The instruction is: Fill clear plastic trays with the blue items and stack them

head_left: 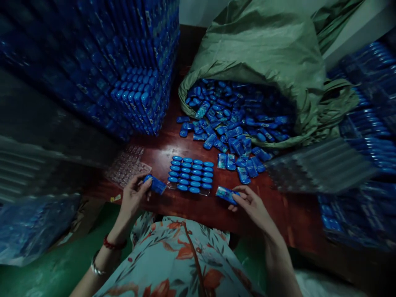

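Note:
Between the thumb and fingers of my left hand (pixel 134 194) is a small flat blue pack (pixel 158 185), tilted just above the table. My right hand (pixel 251 205) pinches another small blue pack (pixel 225 193), with its printed, lighter side up. Between my hands sits a clear plastic tray (pixel 204 192) filled with blue packs (pixel 185 170) standing on edge in neat rows, their rounded blue ends up. Neither hand touches this tray. What exactly the packs contain cannot be made out.
A large green woven sack (pixel 256 45) lies open behind, loose blue packs (pixel 236 132) spilling onto the red-brown table (pixel 173 208). Tall stacks of filled trays (pixel 136 95) rise at the left. Empty clear trays (pixel 128 165) lie left; more trays (pixel 321 165) lie right.

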### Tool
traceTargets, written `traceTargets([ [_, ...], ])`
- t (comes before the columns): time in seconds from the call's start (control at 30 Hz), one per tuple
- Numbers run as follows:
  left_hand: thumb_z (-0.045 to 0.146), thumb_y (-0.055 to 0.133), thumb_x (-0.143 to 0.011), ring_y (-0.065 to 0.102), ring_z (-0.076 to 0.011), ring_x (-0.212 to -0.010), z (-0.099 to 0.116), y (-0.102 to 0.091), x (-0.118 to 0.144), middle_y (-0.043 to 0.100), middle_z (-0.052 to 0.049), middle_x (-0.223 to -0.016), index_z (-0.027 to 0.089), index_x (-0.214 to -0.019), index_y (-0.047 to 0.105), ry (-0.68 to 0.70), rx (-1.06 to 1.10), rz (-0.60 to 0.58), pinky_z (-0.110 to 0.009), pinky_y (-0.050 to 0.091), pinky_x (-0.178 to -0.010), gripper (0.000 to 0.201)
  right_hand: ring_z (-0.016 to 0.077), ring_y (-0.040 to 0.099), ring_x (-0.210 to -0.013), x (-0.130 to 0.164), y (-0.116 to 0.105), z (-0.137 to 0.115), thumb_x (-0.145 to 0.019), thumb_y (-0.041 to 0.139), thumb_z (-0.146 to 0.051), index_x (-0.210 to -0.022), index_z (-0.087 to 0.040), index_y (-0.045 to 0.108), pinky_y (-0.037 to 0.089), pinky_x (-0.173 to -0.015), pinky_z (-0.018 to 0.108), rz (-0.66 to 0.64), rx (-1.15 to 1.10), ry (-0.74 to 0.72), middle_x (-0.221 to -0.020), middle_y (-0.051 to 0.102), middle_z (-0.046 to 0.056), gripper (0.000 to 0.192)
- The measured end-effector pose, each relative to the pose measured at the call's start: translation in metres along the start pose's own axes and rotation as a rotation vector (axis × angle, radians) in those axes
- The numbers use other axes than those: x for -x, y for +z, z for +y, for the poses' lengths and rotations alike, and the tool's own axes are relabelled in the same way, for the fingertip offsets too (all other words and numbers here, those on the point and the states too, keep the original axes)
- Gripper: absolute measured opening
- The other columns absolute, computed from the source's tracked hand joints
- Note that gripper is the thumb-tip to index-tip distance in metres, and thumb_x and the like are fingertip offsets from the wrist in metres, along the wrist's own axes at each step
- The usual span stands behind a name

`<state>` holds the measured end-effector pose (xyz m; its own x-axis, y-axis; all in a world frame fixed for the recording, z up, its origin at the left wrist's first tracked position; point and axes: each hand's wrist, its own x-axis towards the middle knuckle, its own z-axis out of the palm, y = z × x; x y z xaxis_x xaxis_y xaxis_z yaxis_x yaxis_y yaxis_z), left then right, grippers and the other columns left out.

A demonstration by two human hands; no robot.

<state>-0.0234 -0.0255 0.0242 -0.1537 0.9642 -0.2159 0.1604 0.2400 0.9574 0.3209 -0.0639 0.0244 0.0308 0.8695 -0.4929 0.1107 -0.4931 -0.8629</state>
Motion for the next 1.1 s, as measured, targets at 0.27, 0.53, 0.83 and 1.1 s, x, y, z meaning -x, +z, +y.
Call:
traceTargets([
  [0.27, 0.044, 0.068, -0.071, 0.052, -0.0081, -0.052, -0.001, 0.023, 0.008, 0.06, 0.001, -0.07, 0.013, -0.102, 0.06, -0.099, 0.133, -0.041, -0.02, 0.042, -0.047, 0.044, 0.0132, 0.057, -0.053, -0.007, 0.016, 0.027, -0.066, 0.07, -0.052, -0.097, -0.018, 0.052, 0.043, -0.049, 0.024, -0.031, -0.024, 0.014, -0.062, 0.061, -0.001, 0.049],
  [0.53, 0.045, 0.067, -0.071, 0.051, -0.009, -0.051, -0.017, 0.009, 0.009, 0.057, 0.003, -0.063, 0.015, -0.097, 0.059, -0.173, 0.108, -0.061, -0.019, 0.038, -0.048, 0.041, 0.0147, 0.06, -0.064, 0.008, 0.024, 0.032, -0.069, 0.068, -0.049, -0.094, -0.019, 0.064, 0.05, -0.059, 0.027, 0.155, 0.103, -0.158, -0.078, 0.065, 0.003, 0.04],
  [0.83, 0.033, 0.06, -0.08, 0.057, -0.0194, -0.101, -0.032, -0.002, 0.009, 0.061, -0.007, -0.104, 0.019, -0.092, 0.064, 0.213, -0.283, -0.161, -0.032, 0.045, -0.089, 0.019, 0.0179, 0.065, -0.076, 0.0, 0.036, 0.039, -0.078, 0.059, -0.046, -0.102, -0.02, 0.058, 0.053, -0.068, 0.03, 0.324, 0.384, -0.341, -0.089, 0.068, 0.006, 0.036],
  [1.1, 0.034, 0.057, -0.083, 0.058, -0.0204, -0.103, -0.043, -0.007, 0.01, 0.06, -0.008, -0.108, 0.021, -0.107, 0.063, 0.298, -0.397, -0.04, -0.035, 0.048, -0.09, 0.028, 0.0169, 0.061, -0.084, 0.008, 0.052, 0.036, -0.086, 0.054, -0.025, -0.094, -0.021, 0.06, 0.052, -0.077, 0.031, 0.335, 0.535, -0.668, -0.089, 0.063, 0.005, 0.01],
])
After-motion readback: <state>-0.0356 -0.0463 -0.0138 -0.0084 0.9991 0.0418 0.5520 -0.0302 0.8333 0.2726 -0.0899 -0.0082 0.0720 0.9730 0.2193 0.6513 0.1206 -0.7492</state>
